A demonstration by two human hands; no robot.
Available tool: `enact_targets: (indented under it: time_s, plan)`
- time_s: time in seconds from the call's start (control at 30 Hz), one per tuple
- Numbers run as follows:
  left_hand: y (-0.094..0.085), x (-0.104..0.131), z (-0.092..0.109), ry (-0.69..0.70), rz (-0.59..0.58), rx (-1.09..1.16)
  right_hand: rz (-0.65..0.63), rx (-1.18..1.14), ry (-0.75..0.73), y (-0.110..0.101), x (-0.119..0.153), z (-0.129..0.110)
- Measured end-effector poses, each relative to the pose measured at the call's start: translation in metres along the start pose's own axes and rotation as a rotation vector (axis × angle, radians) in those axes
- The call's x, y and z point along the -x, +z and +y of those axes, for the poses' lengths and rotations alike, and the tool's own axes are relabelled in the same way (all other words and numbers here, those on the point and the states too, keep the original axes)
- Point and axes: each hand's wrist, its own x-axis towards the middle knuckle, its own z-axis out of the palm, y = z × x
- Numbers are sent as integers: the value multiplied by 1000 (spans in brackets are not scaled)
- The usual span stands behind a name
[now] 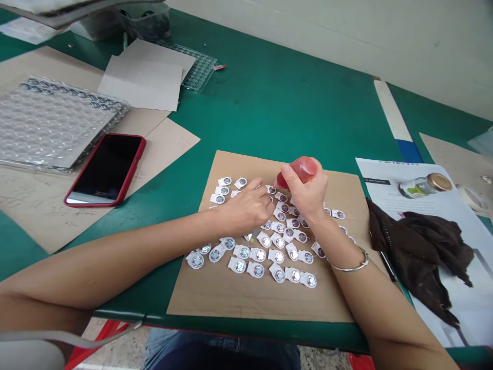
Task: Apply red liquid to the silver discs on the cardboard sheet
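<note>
On green table (277,103), R hand (309,194) grasps red bottle (304,168) over cardboard (215,300) w/ white-tabbed metal discs (279,276); L hand (248,208) among discs, its grip hidden. Many lie out in rough rows; no. finished or left, can't tell.

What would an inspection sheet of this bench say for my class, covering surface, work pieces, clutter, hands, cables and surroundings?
Surface: green table, with a brown cardboard sheet on it.
Work pieces: white tabs bearing round metal discs, spread in loose rows; a red object, type unclear.
Clutter: red-cased phone, clear plastic tray and grey cards on the left; dark cloth and lidded jar on the right.
Hands: left hand at the tabs, grip unclear; right hand closed around the red object.
Cables: pale cord-like strip, lower left; possibly not a cable.
Surroundings: pale wall beyond the table.
</note>
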Motion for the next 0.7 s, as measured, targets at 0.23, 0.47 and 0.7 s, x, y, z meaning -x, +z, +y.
enact_targets:
  time_s: [0.23,0.47,0.7]
  plan:
    - [2,0,0,4,21,0,-20,-12,4,-1,0,0]
    - [2,1,0,-10,6,3,-4,-11,-6,0,0,2]
    - [0,0,-1,-15,-4,44,-10,-4,4,1,-2,6]
